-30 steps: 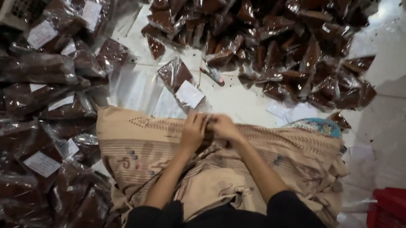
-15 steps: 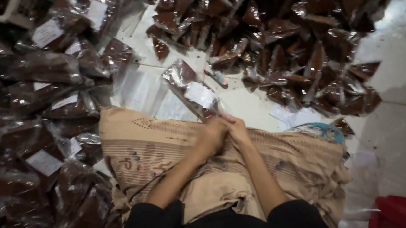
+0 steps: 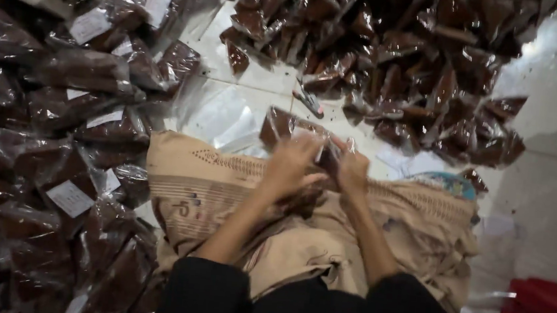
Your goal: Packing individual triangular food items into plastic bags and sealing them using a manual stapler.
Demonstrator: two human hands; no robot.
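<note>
Head camera is showing the left hand (image 3: 289, 166) and right hand (image 3: 352, 170) both pinching a clear bag (image 3: 285, 125) of brown stuff, holding it over a tan cloth (image 3: 210, 184) on the lap, near piles of bags (image 3: 63, 113)

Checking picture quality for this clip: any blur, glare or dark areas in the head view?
Head view: hands and the clear packet they hold are slightly motion-blurred; glare on the white floor tiles at upper right; packet piles on the left sit dim, with plastic highlights.
</note>
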